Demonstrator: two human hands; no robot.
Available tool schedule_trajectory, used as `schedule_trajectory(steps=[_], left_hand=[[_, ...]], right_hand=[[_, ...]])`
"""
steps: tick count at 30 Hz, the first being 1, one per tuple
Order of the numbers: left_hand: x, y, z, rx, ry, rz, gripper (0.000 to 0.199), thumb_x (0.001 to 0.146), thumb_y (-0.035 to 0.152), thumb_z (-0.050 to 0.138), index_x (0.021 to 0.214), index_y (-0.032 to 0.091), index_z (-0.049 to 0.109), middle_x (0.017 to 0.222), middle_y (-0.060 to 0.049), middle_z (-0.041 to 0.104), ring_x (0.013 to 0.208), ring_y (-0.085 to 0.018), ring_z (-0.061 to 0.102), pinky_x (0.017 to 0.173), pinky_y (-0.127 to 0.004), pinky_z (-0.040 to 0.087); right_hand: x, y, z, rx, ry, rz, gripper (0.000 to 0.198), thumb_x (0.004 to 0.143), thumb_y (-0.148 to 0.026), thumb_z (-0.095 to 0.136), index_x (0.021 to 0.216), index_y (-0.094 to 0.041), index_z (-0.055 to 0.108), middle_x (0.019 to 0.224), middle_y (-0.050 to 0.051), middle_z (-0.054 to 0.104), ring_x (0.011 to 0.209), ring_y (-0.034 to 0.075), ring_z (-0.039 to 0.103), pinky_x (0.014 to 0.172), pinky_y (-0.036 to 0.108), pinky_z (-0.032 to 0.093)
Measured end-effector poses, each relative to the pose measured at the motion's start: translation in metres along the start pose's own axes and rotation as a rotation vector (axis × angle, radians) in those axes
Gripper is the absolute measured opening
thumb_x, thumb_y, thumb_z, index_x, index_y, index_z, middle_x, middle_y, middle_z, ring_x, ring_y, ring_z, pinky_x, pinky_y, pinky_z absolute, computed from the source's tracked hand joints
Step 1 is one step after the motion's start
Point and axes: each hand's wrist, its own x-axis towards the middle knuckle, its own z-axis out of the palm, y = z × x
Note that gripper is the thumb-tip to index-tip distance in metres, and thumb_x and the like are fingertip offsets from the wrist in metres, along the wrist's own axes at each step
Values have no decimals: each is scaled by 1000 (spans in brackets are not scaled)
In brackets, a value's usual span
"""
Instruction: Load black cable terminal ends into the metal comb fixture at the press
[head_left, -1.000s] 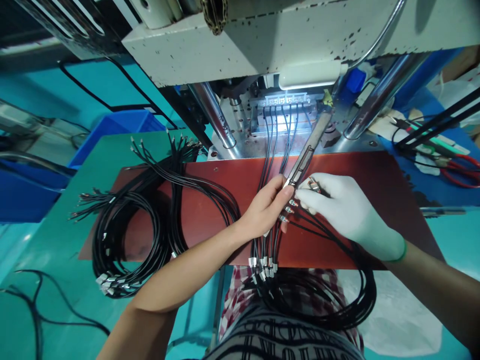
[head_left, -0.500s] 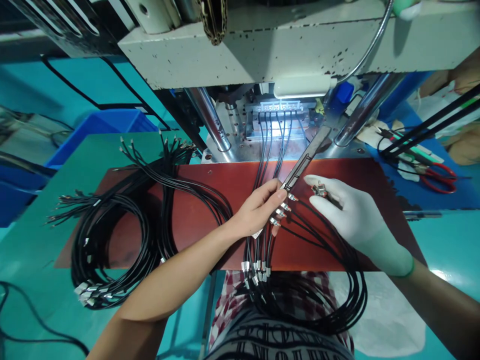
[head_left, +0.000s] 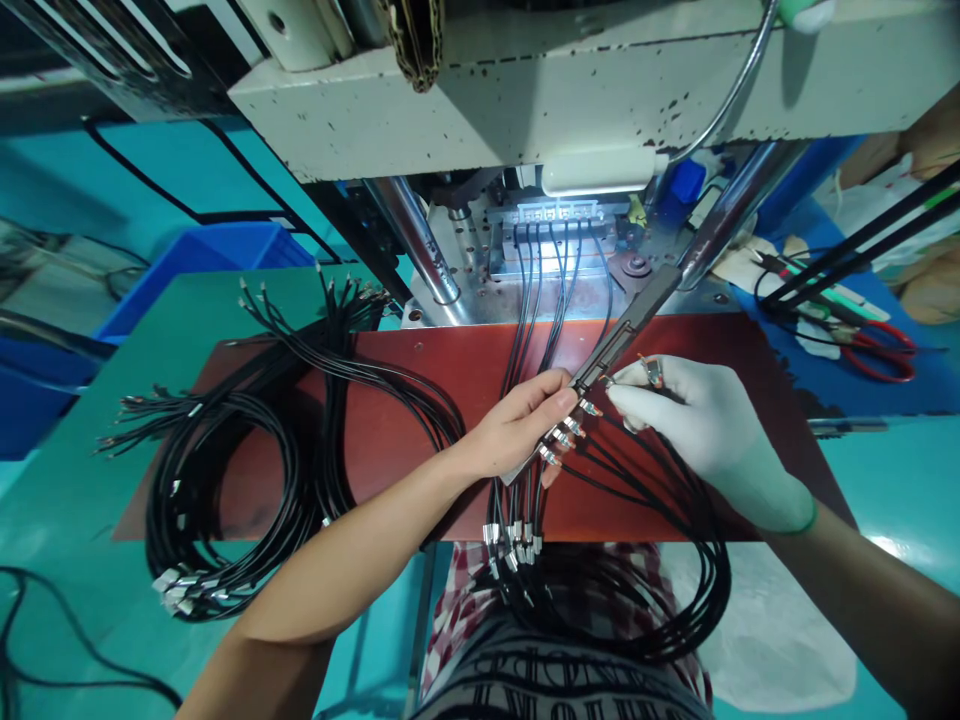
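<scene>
My bare left hand (head_left: 529, 420) is closed round a long grey metal bar (head_left: 634, 318), which slants up to the right. Several shiny cable connectors (head_left: 566, 432) sit in a row along the bar's lower part, by my fingers. My right hand (head_left: 686, 415), in a white glove, pinches a black cable with a metal connector (head_left: 651, 373) at its end, close beside the bar. From the connectors, black cables (head_left: 701, 560) loop down over my lap. More cable ends with silver connectors (head_left: 513, 540) hang at the front edge of the red board (head_left: 420, 480).
Ahead stands a press (head_left: 480, 120), with cables running into its lit fixture (head_left: 559, 240). Coiled black cables (head_left: 217, 500) lie on the left. Red-handled scissors (head_left: 877, 352) rest on a blue mat at right. A blue bin (head_left: 217, 245) stands at the far left.
My right hand has moved slightly left, bringing the connector nearer the bar. The bar in my left hand has shifted a little right and down.
</scene>
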Motion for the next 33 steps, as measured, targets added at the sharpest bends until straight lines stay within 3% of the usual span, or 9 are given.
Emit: schedule_trajectory(steps=[3,6,9,15,17,20,27,30,33], left_hand=[[-2,4,1,63,3,-18,34,95,48,46,86,17,36,69,5,48,42,-6,48,33,-19,39],[-5,14,1,401,54,43,34,96,46,44,84,16,38,66,4,40,48,-2,40,39,-14,34],[-6,20,2,703,120,139,33,97,43,45,81,14,41,68,3,37,59,-2,36,50,-13,33],[-3,12,2,305,91,-1,38,93,53,47,84,18,35,61,6,38,39,-3,36,33,-17,28],[-2,10,1,243,68,-13,38,93,52,48,82,18,34,61,6,40,39,-4,38,33,-16,29],[-2,10,-1,181,32,-49,38,93,51,49,81,17,35,63,5,41,40,-3,38,33,-15,30],[-3,16,-2,115,23,-164,39,90,52,53,84,16,39,69,3,47,47,-3,42,34,-13,33],[-5,21,-4,230,13,-189,40,91,54,50,84,16,39,68,4,44,46,-4,42,34,-13,33],[-7,27,-6,495,-7,-79,37,94,48,46,83,14,43,69,3,39,53,-3,40,41,-13,36]], right_hand=[[2,0,-1,109,-70,55,24,87,-31,61,68,-16,62,61,-3,58,61,10,54,61,22,38],[4,-2,-2,182,-122,117,23,85,-27,61,65,-16,61,60,-2,58,59,10,54,61,22,39],[3,-3,-1,180,-140,86,25,86,-25,60,63,-15,59,60,-2,57,61,10,55,61,22,39],[-10,1,2,26,43,-10,20,96,-32,54,89,-19,68,89,-2,66,82,12,61,71,20,42],[-14,3,0,-82,70,-56,28,101,-34,47,86,-18,65,89,-2,65,82,12,59,71,22,40],[-12,5,-6,-123,-75,-59,37,102,-34,44,73,-15,56,73,0,58,68,12,51,61,25,33],[6,10,-10,302,-305,117,43,98,-46,53,71,-12,57,73,1,59,69,12,55,63,21,38],[7,8,-12,346,-368,129,37,98,-39,53,73,-13,60,76,1,61,71,12,57,65,21,40],[6,8,-13,278,-413,81,34,99,-32,50,71,-13,58,76,1,61,70,13,56,65,22,40]])
